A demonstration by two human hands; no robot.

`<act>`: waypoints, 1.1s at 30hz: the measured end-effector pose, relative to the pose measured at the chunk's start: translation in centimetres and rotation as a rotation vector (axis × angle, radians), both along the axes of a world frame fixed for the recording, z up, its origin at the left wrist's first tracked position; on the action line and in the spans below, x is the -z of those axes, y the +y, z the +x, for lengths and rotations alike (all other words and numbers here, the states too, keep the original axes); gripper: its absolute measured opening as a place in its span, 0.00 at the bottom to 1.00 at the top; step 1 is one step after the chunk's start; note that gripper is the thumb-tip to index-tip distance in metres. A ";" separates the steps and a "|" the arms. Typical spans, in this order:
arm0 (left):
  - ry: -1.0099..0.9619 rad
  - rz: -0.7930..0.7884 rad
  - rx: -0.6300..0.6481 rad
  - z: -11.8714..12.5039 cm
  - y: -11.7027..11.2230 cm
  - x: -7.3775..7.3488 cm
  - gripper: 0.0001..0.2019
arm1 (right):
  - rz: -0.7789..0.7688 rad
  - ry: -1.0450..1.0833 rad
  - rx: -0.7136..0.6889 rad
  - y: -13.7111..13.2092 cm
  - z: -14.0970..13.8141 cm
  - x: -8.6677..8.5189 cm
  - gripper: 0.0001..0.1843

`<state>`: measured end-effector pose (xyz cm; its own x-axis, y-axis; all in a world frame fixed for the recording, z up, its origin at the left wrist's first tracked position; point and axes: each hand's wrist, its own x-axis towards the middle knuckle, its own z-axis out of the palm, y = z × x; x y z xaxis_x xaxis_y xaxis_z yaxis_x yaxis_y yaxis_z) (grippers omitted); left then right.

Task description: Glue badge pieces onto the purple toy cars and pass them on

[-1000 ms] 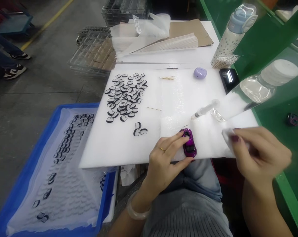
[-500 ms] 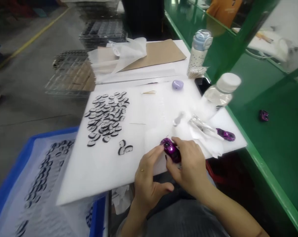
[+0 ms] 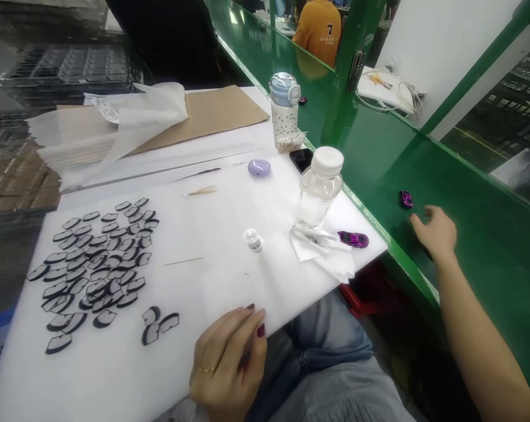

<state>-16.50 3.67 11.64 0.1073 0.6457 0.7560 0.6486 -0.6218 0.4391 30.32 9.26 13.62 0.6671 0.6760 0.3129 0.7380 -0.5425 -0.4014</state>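
Note:
My right hand (image 3: 436, 231) is held out over the green surface at the right, thumb and fingers apart, with nothing seen between them. Just beyond its fingertips sits a small purple toy car (image 3: 406, 199). My left hand (image 3: 229, 357) is at the near edge of the white table, fingers bent and close together beside the thumb. Whatever is under those fingers, if anything, is hidden. Another purple toy car (image 3: 354, 239) stands near the table's right corner, next to a crumpled white tissue (image 3: 324, 252). A small clear cup (image 3: 252, 239) stands on the tabletop.
Many dark-edged small pieces (image 3: 98, 264) cover the table's left part. A clear bottle (image 3: 320, 187), a dotted drinking bottle (image 3: 284, 108), a phone (image 3: 300, 158) and a lilac case (image 3: 259, 168) line the right side. Thin sticks (image 3: 203, 190) lie mid-table. Cardboard (image 3: 225, 111) is at the back.
My hands have parted: the right has moved out over the green surface, the left stays at the table edge. The purple car between them is no longer visible there. The view has turned right.

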 end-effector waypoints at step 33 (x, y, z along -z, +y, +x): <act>0.132 -0.497 0.114 -1.3 -1.3 -6.0 0.22 | -0.009 0.885 -1.242 3.2 -28.2 -6.7 0.13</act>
